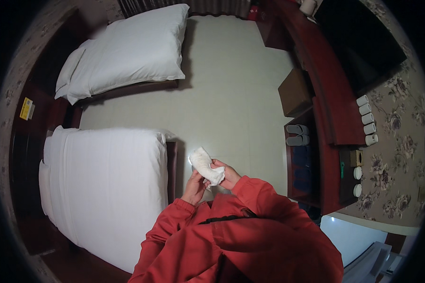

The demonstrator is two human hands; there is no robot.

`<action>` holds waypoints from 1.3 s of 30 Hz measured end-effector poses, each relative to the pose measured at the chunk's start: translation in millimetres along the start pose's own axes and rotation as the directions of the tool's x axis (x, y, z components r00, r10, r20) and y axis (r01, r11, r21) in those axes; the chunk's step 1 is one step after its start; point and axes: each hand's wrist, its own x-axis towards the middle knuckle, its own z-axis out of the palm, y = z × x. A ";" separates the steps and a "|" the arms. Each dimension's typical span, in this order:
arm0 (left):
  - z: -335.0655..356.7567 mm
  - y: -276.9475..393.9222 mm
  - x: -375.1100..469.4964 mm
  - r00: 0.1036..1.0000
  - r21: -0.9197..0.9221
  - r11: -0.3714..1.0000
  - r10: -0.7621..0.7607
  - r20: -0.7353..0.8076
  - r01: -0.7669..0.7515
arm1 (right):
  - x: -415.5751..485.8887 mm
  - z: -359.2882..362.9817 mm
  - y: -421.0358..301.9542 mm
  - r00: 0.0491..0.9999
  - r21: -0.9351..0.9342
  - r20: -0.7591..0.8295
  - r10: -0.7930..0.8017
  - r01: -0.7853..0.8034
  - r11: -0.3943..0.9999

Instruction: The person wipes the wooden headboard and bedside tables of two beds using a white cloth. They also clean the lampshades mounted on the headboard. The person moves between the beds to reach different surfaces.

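Note:
A crumpled white cloth [206, 166] is held between both hands in front of my red jacket, above the pale tiled floor [233, 106]. My left hand [195, 187] grips the cloth's lower left edge with thumb and fingers. On the other side, my right hand [227, 174] holds its right part, with the fingers partly behind it. The cloth's far end sticks up and away from me, past the fingers. Some fingertips are hidden by the fabric.
Two beds with white bedding, a near one [109, 184] and a farther one [134, 53], stand on the left. Along the right runs a dark red wooden cabinet [340, 116] with grey slippers [297, 135], white cups [367, 118] and a television [361, 46]. A brown box [294, 92] stands beside it.

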 end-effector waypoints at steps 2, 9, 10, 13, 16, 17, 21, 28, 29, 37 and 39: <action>1.4 13.7 22.8 1.000 0.004 1.000 0.015 -0.003 -0.015 | 20.0 -0.7 -17.0 0.999 0.003 0.023 -0.030 0.030 1.000; 37.3 102.2 122.9 0.997 0.097 0.995 0.004 0.080 -0.012 | 95.5 19.9 -110.0 0.944 -0.334 -0.184 -0.275 0.203 0.920; 42.8 117.5 134.4 0.995 0.113 0.993 0.014 0.103 -0.026 | 105.1 26.2 -123.1 0.942 -0.366 -0.167 -0.292 0.216 0.905; 50.5 164.1 165.3 0.988 0.148 0.987 0.041 0.150 -0.064 | 140.8 44.3 -155.7 0.929 -0.412 -0.142 -0.341 0.257 0.874; 56.7 193.1 187.2 0.985 0.116 0.989 0.072 0.158 -0.091 | 173.3 54.2 -178.6 0.937 -0.425 -0.126 -0.326 0.246 0.871; 57.8 203.1 193.4 0.989 0.106 0.990 0.073 0.132 -0.087 | 185.3 57.5 -186.2 0.939 -0.440 -0.134 -0.318 0.231 0.868; 55.5 230.1 218.0 0.988 0.024 0.993 0.115 0.101 -0.118 | 226.3 60.1 -209.7 0.967 -0.470 -0.108 -0.233 0.157 0.869; 45.3 280.3 280.7 0.946 -0.067 0.947 0.317 0.071 -0.313 | 329.5 68.7 -258.9 0.997 -0.599 -0.017 -0.074 0.049 0.799; 46.1 288.9 289.1 0.927 -0.051 0.929 0.370 0.060 -0.368 | 345.0 72.6 -268.1 0.997 -0.652 0.007 -0.072 0.059 0.756; 41.6 321.1 316.3 0.847 -0.155 0.845 0.466 -0.255 -0.511 | 431.8 97.0 -308.6 0.993 -0.817 -0.008 0.115 -0.072 0.572; 34.5 327.9 316.6 0.822 -0.167 0.830 0.460 -0.335 -0.532 | 447.3 106.2 -307.5 0.989 -0.826 0.017 0.147 -0.069 0.560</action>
